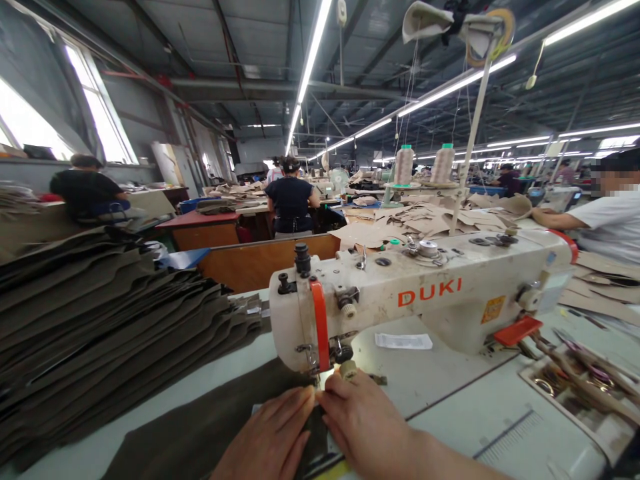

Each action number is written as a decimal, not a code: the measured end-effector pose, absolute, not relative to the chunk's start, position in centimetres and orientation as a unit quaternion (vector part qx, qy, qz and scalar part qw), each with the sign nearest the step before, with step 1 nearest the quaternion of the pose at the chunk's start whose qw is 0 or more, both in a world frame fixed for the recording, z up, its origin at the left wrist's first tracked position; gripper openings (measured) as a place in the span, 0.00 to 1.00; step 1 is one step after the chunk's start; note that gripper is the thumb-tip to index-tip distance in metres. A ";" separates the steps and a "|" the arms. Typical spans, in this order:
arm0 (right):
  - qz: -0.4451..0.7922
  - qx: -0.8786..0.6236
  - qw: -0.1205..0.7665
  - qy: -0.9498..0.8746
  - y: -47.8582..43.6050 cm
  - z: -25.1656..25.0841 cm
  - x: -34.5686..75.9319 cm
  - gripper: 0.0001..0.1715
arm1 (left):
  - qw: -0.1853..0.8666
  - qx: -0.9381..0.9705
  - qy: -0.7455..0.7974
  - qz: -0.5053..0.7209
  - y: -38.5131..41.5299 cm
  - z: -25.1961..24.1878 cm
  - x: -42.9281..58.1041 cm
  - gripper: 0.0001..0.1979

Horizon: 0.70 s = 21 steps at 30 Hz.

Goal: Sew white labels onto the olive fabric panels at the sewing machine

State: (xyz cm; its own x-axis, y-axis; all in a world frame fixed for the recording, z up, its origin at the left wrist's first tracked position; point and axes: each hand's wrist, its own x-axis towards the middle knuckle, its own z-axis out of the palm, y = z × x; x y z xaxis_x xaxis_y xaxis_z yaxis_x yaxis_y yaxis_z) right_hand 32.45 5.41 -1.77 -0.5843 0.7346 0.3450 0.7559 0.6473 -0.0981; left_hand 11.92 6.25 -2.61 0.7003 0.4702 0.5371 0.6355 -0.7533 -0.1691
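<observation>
A dark olive fabric piece [200,413] lies on the machine table and runs under the head of a white sewing machine [370,293] marked DUKI. My left hand [273,433] is on this fabric, its fingers pressed together and the tips close to the needle area. My right hand [367,420] sits just right of it, closed, with thumb and fingertips pinching at the fabric edge by the presser foot. The two hands' fingertips almost touch. They hide the needle and most of the fabric edge between them.
A tall stack of dark fabric pieces [100,327] fills the left. At right, a tray [570,413] holds small tools and bobbins. A paper label [403,341] lies behind the machine's arm. Thread cones [404,165] stand beyond it. A co-worker [600,207] sits at right, others farther back.
</observation>
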 end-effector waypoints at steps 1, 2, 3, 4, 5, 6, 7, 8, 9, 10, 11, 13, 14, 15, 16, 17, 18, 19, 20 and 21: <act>-0.033 -0.416 0.182 -0.890 5.4 -1.9 32.5 0.05 | 0.171 -0.906 -0.304 -0.240 6.2 -2.6 11.9 0.16; -0.034 -0.414 0.184 -0.891 5.4 -2.0 32.6 0.04 | 0.171 -0.906 -0.303 -0.242 6.2 -2.6 11.9 0.16; -0.035 -0.410 0.186 -0.892 5.3 -2.1 32.6 0.03 | 0.172 -0.906 -0.302 -0.242 6.2 -2.6 11.9 0.16; -0.035 -0.408 0.187 -0.893 5.3 -2.1 32.6 0.02 | 0.176 -0.906 -0.301 -0.241 6.3 -2.6 11.9 0.16; -0.035 -0.407 0.190 -0.893 5.3 -2.2 32.7 0.02 | 0.184 -0.906 -0.298 -0.238 6.3 -2.7 11.9 0.16; -0.036 -0.407 0.193 -0.892 5.2 -2.2 32.7 0.02 | 0.192 -0.906 -0.294 -0.235 6.3 -2.7 11.8 0.16; -0.037 -0.407 0.195 -0.892 5.2 -2.2 32.7 0.02 | 0.201 -0.907 -0.288 -0.232 6.4 -2.7 11.8 0.16; -0.038 -0.408 0.197 -0.891 5.1 -2.2 32.7 0.02 | 0.208 -0.908 -0.285 -0.228 6.4 -2.8 11.8 0.15; -0.038 -0.408 0.197 -0.891 5.1 -2.2 32.7 0.02 | 0.212 -0.908 -0.281 -0.228 6.5 -2.8 11.8 0.15; -0.038 -0.408 0.198 -0.891 5.1 -2.1 32.7 0.02 | 0.212 -0.908 -0.280 -0.228 6.5 -2.9 11.8 0.15; -0.037 -0.408 0.199 -0.891 5.1 -2.1 32.7 0.02 | 0.208 -0.908 -0.281 -0.229 6.6 -3.0 11.7 0.15; -0.036 -0.409 0.199 -0.890 5.1 -2.0 32.6 0.02 | 0.192 -0.908 -0.289 -0.234 6.7 -3.1 11.6 0.15; -0.037 -0.411 0.199 -0.889 5.1 -2.0 32.6 0.03 | 0.182 -0.907 -0.295 -0.237 6.8 -3.1 11.6 0.15; -0.037 -0.412 0.198 -0.889 5.2 -2.0 32.6 0.03 | 0.173 -0.907 -0.301 -0.239 6.9 -3.2 11.5 0.16; -0.037 -0.415 0.195 -0.888 5.2 -2.0 32.6 0.03 | 0.164 -0.907 -0.307 -0.238 7.0 -3.2 11.5 0.16; -0.037 -0.416 0.193 -0.888 5.3 -2.0 32.6 0.03 | 0.157 -0.907 -0.312 -0.236 7.2 -3.2 11.5 0.16; -0.038 -0.416 0.192 -0.888 5.3 -2.0 32.6 0.03 | 0.151 -0.907 -0.317 -0.231 7.4 -3.2 11.5 0.17; -0.039 -0.416 0.191 -0.888 5.3 -2.1 32.6 0.02 | 0.147 -0.908 -0.321 -0.227 7.6 -3.2 11.5 0.17; -0.039 -0.416 0.190 -0.889 5.3 -2.1 32.6 0.02 | 0.144 -0.908 -0.326 -0.222 7.9 -3.2 11.5 0.17; -0.039 -0.416 0.189 -0.889 5.3 -2.2 32.6 0.02 | 0.142 -0.905 -0.335 -0.220 8.1 -3.2 11.6 0.17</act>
